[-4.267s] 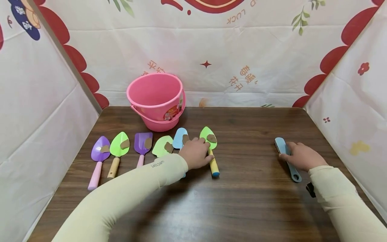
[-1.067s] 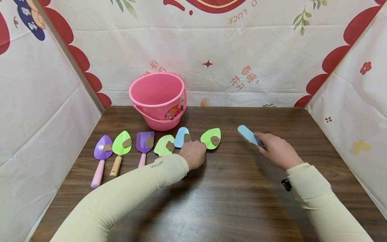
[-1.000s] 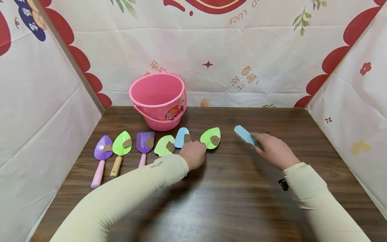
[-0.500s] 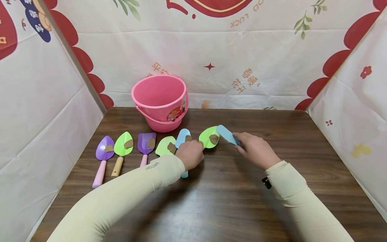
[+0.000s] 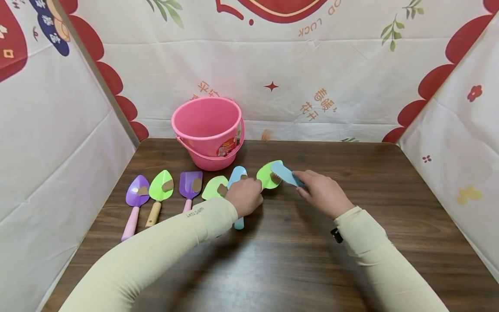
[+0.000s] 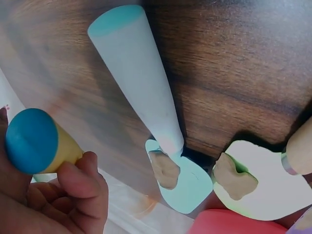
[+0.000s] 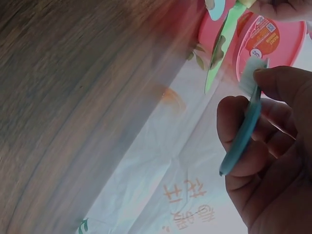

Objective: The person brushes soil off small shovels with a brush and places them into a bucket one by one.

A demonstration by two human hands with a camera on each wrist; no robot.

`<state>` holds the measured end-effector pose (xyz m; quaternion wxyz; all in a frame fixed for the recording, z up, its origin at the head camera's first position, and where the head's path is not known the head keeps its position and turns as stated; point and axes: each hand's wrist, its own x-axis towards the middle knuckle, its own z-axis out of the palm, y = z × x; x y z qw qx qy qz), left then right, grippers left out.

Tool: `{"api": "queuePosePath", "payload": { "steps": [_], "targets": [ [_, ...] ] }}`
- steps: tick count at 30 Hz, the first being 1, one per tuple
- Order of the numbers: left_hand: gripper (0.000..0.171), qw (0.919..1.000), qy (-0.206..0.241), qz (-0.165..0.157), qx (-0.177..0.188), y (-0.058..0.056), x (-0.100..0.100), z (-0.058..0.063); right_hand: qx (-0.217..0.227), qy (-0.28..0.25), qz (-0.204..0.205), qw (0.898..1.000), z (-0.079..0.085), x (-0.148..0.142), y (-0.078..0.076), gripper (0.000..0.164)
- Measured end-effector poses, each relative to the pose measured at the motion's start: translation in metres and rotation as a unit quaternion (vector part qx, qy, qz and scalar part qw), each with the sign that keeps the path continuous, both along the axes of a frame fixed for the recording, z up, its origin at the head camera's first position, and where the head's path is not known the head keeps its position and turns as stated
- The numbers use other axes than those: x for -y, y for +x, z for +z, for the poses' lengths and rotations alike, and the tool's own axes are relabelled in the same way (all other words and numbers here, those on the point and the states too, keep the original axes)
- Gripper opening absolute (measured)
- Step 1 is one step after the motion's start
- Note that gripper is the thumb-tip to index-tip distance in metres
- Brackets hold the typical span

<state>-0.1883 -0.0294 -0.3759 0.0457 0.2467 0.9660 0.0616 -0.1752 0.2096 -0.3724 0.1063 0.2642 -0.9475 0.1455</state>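
Note:
My left hand (image 5: 245, 197) grips a small garden trowel by its yellow, blue-capped handle (image 6: 66, 148). Its green blade (image 5: 265, 174) bears a brown patch and is raised off the table, as the right wrist view shows. My right hand (image 5: 323, 193) holds a light blue brush (image 5: 286, 175) between thumb and fingers. In the head view the brush head overlaps the blade at the brown patch. White bristles (image 7: 248, 75) face the blade in the right wrist view; whether they touch it I cannot tell. A blue trowel (image 5: 236, 174) lies beneath my left hand.
Left of the blue trowel lie a pale green trowel (image 5: 213, 187), a square purple one (image 5: 189, 184), a green one with a wooden handle (image 5: 160, 186) and a purple one (image 5: 136, 195), all with brown patches. A pink bucket (image 5: 208, 149) stands behind them on the wooden table (image 5: 273, 268).
My right hand has taken the brush up from the table's right side and carried it left to the green blade. My left hand has closed round the yellow handle and lifted that trowel.

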Motion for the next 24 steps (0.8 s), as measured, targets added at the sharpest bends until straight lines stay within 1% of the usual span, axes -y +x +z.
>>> {"api": "queuePosePath", "payload": {
  "steps": [6, 12, 15, 21, 24],
  "targets": [
    [0.013, 1.0000, 0.000, -0.001, 0.005, 0.000, -0.001, 0.001, 0.003, 0.007, 0.004, 1.000, -0.003, 0.004, -0.001, 0.042],
    [0.013, 1.0000, 0.001, -0.006, -0.002, -0.001, -0.002, -0.001, -0.009, 0.003, 0.017, 1.000, -0.006, 0.007, 0.000, 0.040],
    [0.014, 1.0000, 0.003, -0.008, 0.000, -0.001, -0.002, -0.003, -0.014, 0.000, 0.027, 1.000, -0.008, 0.009, 0.001, 0.039],
    [0.014, 0.9999, 0.004, -0.001, 0.012, -0.001, -0.001, -0.004, -0.030, 0.006, 0.056, 0.998, -0.017, 0.015, 0.002, 0.038],
    [0.014, 0.9999, 0.007, -0.004, 0.009, 0.000, 0.000, -0.003, -0.037, 0.011, 0.064, 0.997, -0.021, 0.015, 0.002, 0.037]
  ]
}}
